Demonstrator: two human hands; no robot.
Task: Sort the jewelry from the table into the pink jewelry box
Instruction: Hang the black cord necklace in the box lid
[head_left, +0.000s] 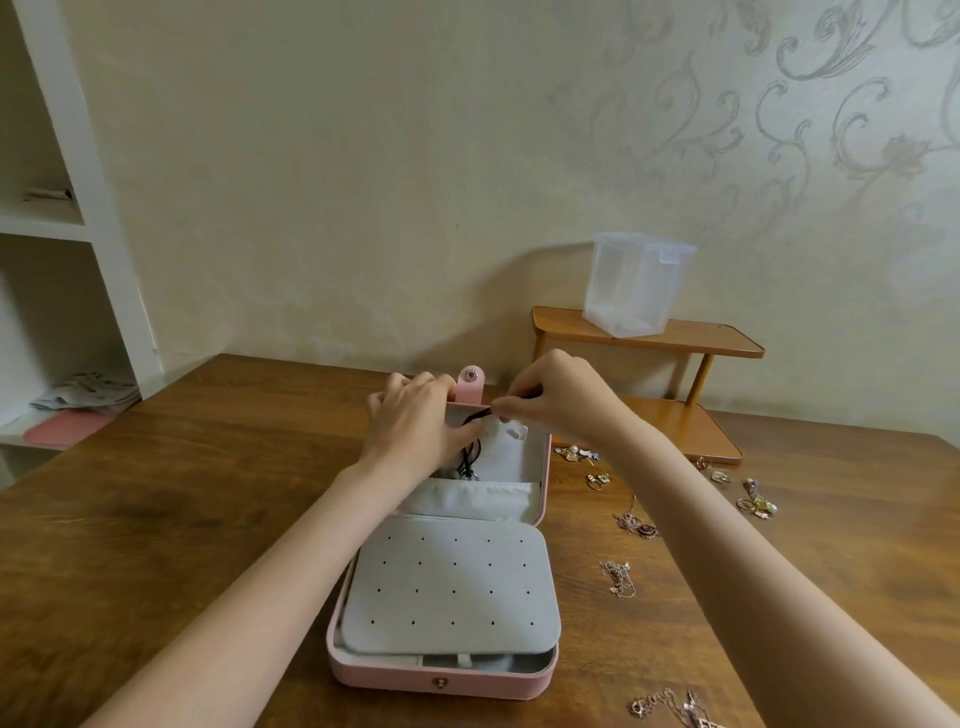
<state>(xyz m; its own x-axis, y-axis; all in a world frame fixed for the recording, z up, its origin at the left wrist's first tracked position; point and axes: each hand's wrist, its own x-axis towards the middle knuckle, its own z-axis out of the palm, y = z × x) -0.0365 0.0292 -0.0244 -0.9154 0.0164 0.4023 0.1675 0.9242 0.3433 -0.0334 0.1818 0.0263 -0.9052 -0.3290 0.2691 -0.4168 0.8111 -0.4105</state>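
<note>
Black cord necklace (470, 457) hangs inside the raised lid of the pink jewelry box (441, 675), likely being hooked there so it drapes untangled. Right hand (561, 397) pinches the cord's top end; left hand (415, 421) curls round the lid edge, steadying it. Gold chains (618, 577) and rings lie on the table (156, 493), right of box.

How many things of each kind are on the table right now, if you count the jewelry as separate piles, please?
Pink jewelry box, open: 1
Wooden two-tier stand: 1
Clear plastic container, on the stand: 1
Loose jewelry piles on the table: 8, at
Total: 11
</note>
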